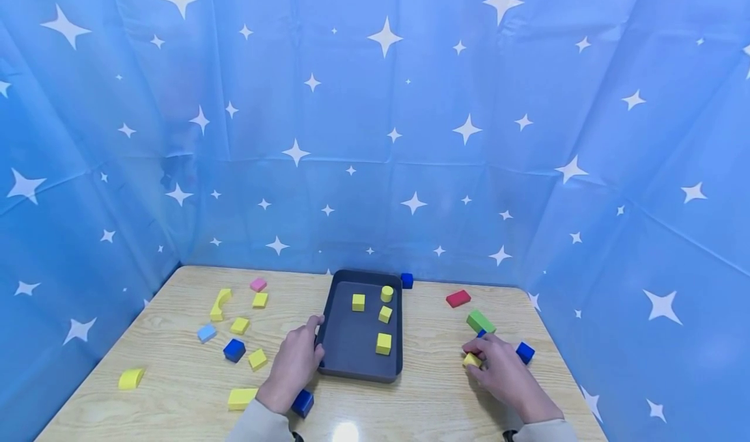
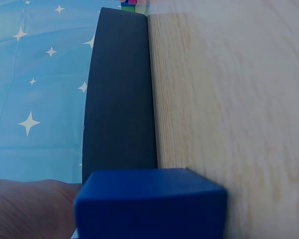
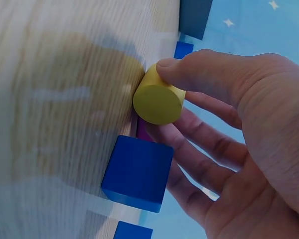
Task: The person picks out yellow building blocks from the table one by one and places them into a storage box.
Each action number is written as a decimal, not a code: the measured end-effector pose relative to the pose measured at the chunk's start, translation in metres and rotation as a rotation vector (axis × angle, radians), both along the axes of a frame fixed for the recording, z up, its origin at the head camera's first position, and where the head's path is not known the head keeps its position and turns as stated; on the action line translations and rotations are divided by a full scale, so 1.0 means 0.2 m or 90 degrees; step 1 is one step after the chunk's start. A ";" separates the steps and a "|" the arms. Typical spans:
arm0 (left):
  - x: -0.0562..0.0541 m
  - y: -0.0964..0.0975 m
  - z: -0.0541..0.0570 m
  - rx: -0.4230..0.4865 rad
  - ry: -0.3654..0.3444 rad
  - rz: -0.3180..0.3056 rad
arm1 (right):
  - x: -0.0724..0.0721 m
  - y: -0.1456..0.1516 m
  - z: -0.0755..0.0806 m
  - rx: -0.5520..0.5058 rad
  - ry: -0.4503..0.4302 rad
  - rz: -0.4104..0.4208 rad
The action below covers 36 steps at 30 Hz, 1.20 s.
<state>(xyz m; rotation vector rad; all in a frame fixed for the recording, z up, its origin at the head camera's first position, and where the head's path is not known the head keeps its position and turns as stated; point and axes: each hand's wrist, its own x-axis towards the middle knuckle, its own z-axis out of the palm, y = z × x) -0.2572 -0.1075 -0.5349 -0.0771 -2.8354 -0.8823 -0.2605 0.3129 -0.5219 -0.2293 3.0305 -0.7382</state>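
Note:
My left hand (image 1: 295,362) grips the left rim of a dark grey tray (image 1: 351,364), thumb and fingers at its edge. Inside the tray lie several yellow blocks, among them a yellow cube (image 1: 383,344) and a small yellow cylinder (image 1: 387,293). On the right side of the table, my right hand (image 1: 498,368) pinches another yellow cylinder (image 3: 158,102) between thumb and fingers, low over the wood. Close beside it in the right wrist view are a blue cube (image 3: 137,172) and a partly hidden purple block (image 3: 143,129).
A green block (image 1: 481,321) and a red block (image 1: 458,299) lie beyond my right hand. Left of the tray are scattered yellow blocks, a yellow arch (image 1: 219,304), a pink block (image 1: 258,284) and a blue cube (image 1: 234,350). Another blue block (image 1: 303,403) sits by my left wrist. A starred curtain (image 1: 351,103) borders the table.

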 end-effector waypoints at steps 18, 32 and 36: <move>0.01 0.00 0.01 0.005 0.003 0.002 | 0.00 -0.03 0.02 -0.003 0.007 0.016; 0.01 0.00 0.01 0.009 0.002 0.002 | 0.00 -0.08 0.05 0.015 0.034 0.020; 0.01 0.00 0.00 0.008 0.005 0.002 | 0.00 -0.10 0.05 0.006 0.034 0.029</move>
